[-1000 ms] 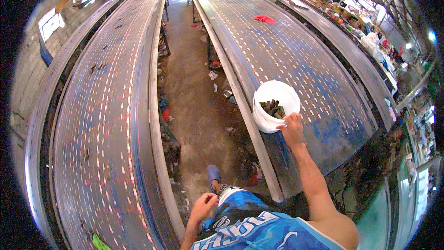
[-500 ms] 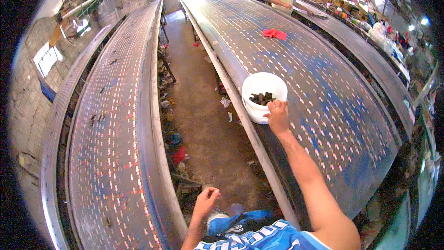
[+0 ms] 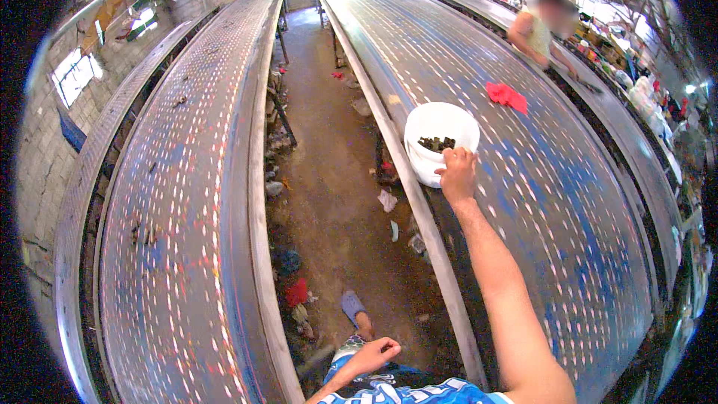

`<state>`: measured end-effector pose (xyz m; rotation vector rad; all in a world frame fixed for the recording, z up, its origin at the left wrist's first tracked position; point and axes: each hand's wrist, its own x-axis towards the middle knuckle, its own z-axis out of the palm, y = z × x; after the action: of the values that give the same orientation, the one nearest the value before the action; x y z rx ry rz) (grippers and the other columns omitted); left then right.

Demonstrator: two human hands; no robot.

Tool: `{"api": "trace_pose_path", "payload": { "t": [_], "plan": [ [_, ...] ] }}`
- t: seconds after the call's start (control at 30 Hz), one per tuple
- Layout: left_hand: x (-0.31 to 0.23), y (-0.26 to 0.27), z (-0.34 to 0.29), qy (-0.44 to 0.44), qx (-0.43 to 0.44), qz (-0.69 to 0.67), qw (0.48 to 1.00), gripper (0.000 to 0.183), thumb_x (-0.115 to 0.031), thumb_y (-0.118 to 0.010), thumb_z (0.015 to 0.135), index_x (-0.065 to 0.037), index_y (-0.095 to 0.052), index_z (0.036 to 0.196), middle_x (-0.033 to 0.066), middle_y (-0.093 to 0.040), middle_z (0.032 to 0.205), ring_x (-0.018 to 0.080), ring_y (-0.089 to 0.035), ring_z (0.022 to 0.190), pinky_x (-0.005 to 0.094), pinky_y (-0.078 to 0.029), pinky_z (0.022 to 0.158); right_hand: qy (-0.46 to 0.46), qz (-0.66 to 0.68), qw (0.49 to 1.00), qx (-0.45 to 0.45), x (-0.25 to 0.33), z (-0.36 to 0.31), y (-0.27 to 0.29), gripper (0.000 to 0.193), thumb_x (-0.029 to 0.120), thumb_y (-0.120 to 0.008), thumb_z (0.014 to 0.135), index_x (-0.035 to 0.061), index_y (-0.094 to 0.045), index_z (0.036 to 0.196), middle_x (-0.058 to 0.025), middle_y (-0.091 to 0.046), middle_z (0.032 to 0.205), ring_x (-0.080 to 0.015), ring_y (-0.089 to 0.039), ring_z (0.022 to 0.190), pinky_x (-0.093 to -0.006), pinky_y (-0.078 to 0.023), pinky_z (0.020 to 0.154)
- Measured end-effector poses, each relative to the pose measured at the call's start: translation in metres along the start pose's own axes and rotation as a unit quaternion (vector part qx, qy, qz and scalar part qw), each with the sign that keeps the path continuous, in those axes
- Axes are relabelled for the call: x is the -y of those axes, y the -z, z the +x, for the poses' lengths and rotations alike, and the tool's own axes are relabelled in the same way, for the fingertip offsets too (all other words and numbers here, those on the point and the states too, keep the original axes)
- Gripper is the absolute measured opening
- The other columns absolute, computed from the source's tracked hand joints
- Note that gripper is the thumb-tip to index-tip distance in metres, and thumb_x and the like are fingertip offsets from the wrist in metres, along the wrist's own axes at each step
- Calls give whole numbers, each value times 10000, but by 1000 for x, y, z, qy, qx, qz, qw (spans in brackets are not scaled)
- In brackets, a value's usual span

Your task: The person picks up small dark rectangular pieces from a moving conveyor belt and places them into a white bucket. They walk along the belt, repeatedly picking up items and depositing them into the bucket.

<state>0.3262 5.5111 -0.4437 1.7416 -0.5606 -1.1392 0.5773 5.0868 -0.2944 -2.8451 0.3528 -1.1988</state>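
A white plastic bucket point(image 3: 425, 168) stands on the edge of the long table to my right, with several small dark chunks point(image 3: 436, 144) inside. My right hand point(image 3: 458, 175) is closed on its near rim, arm stretched forward. The fingers' inner side is hidden. My left hand point(image 3: 374, 357) hangs low over the aisle near my leg, fingers loosely curled in, with nothing seen in it. Beyond the bucket a red cloth point(image 3: 506, 97) lies on the same table.
Long paint-spotted tables flank me, the left one point(image 3: 176, 202) and the right one point(image 3: 553, 217). Between them runs a dirt aisle point(image 3: 329, 202) with scraps along its sides. A person point(image 3: 535, 34) leans over a farther table at the right. Dark bits lie on the left table.
I have moved forward along the aisle, and the bucket has shifted up the table with my right hand, closer to the red cloth. My foot now shows. The person leans lower.
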Motion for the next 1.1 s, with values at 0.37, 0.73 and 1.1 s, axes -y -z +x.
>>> {"api": "trace_pose_path", "payload": {
  "t": [0.37,0.73,1.1],
  "plan": [
    [-134,360,159,-9,-208,-126,970,299,-300,-632,1090,-16,-714,1134,53,-764,1005,131,-716,935,326,-577,853,-2,-31,999,38,-4,230,-210,527,219,-924,712,83,-629,1127,-129,-603,1144,-382,-565,1192,-647,-423,1141],
    [-140,566,377,32,-136,-86,986,312,-342,-650,1082,-45,-744,1084,41,-767,1010,149,-698,920,344,-567,868,-5,-13,1000,19,-12,465,-441,555,229,-948,675,80,-651,1119,-119,-611,1120,-379,-567,1195,-620,-415,1154],
    [-294,842,584,4,-165,-12,986,335,-337,-674,1060,-32,-737,1182,69,-776,1020,152,-713,939,330,-570,865,-16,10,1000,17,1,707,-676,465,176,-918,708,79,-662,1084,-116,-613,1139,-372,-577,1200,-654,-415,1157]
  ]
}}
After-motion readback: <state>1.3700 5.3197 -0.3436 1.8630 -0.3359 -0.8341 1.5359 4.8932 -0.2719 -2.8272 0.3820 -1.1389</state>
